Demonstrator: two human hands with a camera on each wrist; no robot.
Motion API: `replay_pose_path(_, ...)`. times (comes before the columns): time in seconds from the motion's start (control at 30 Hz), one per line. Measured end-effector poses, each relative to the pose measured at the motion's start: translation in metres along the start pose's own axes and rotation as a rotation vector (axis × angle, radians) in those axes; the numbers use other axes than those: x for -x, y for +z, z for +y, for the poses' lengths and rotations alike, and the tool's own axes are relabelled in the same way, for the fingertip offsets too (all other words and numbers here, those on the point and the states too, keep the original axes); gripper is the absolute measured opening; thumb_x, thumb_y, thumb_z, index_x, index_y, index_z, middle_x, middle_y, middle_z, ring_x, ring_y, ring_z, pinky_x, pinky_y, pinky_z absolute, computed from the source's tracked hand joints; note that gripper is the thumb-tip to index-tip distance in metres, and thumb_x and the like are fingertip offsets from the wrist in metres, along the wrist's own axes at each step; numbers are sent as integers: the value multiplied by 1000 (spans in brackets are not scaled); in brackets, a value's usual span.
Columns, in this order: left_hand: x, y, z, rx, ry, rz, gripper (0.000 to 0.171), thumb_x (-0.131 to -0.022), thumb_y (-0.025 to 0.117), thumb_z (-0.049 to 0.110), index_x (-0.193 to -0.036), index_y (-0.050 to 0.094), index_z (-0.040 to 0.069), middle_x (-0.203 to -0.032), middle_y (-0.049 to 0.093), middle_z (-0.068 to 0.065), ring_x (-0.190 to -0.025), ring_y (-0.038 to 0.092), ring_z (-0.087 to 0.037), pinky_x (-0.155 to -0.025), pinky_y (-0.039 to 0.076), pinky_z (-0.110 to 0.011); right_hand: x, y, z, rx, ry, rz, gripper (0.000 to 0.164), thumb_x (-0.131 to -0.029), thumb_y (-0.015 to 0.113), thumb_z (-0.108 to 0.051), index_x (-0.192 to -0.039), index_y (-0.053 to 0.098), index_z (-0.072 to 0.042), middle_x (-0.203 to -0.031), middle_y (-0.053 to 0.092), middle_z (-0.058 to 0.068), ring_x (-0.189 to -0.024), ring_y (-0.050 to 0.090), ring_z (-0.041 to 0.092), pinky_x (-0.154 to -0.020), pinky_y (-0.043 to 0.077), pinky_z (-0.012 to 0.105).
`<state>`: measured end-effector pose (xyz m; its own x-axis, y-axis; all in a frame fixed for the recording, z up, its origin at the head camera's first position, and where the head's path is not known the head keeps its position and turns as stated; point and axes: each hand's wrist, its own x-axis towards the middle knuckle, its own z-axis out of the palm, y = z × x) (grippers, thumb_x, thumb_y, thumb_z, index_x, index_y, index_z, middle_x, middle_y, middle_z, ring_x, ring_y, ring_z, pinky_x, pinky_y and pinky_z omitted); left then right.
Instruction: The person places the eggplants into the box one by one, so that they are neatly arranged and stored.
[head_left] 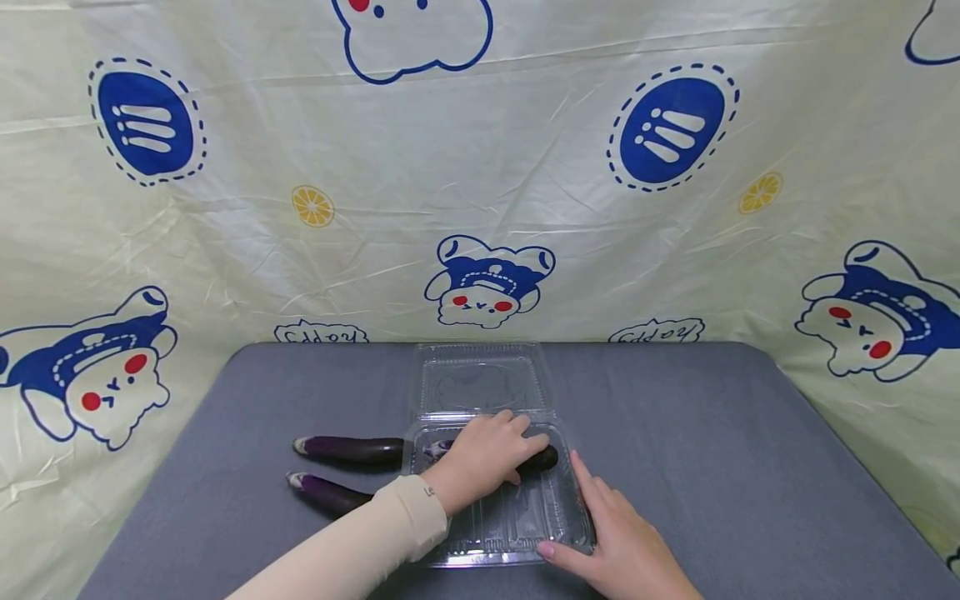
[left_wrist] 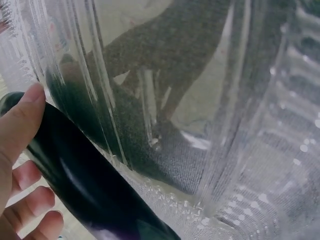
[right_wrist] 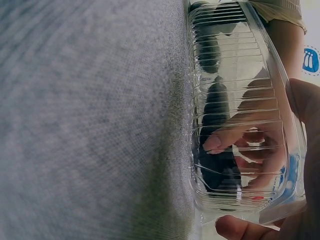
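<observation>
A dark purple eggplant lies across the back part of a clear plastic container, stem end to the left. My left hand reaches over the container from the front left and grips this eggplant. In the left wrist view the thumb lies on one side of the eggplant and the other fingertips on the far side. My right hand holds the container at its front right corner, thumb on the front rim and fingers along the right wall. The hinged lid lies folded back, away from me.
Two more eggplants lie left of the container: a farther one and a nearer one, partly hidden by the left sleeve. A grey cloth covers the table. Behind its far edge hangs a printed curtain.
</observation>
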<state>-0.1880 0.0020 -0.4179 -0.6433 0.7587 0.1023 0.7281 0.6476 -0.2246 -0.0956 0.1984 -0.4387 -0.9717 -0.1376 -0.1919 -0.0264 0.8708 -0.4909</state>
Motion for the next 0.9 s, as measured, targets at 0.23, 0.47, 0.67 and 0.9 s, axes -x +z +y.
replay_pose_path(0.23, 2, -2, -2, 38, -25, -20, 62, -80, 77, 47, -137, 56, 31, -127, 65, 3, -113, 63, -16, -94, 55, -37, -1, 0, 0, 6, -4, 7, 119, -71, 67, -79, -161, 12, -24, -128, 58, 6, -114, 58, 24, -78, 52, 52)
replay_pose_path(0.47, 8, -7, -8, 145, -19, 3, 64, -79, 78, 45, -137, 56, 31, -123, 66, 3, -109, 64, -14, -92, 55, -32, -1, 0, 0, 3, 10, -8, 119, -71, 67, -79, -161, 12, -25, -127, 58, 6, -111, 58, 23, -76, 52, 52)
replay_pose_path(0.67, 17, -17, -18, 287, -20, 39, 66, -77, 81, 42, -138, 57, 28, -117, 66, 1, -104, 64, -15, -90, 56, -32, -2, 1, 0, 6, 27, -31, 119, -70, 67, -79, -161, 13, -24, -129, 57, 8, -110, 57, 24, -77, 52, 55)
replay_pose_path(0.9, 31, -39, -34, 380, -61, 65, 66, -82, 78, 43, -141, 55, 25, -115, 66, -2, -101, 63, -15, -88, 55, -32, -2, 1, 0, 21, 6, -14, 117, -72, 67, -78, -161, 11, -25, -128, 57, 7, -110, 57, 23, -75, 52, 52)
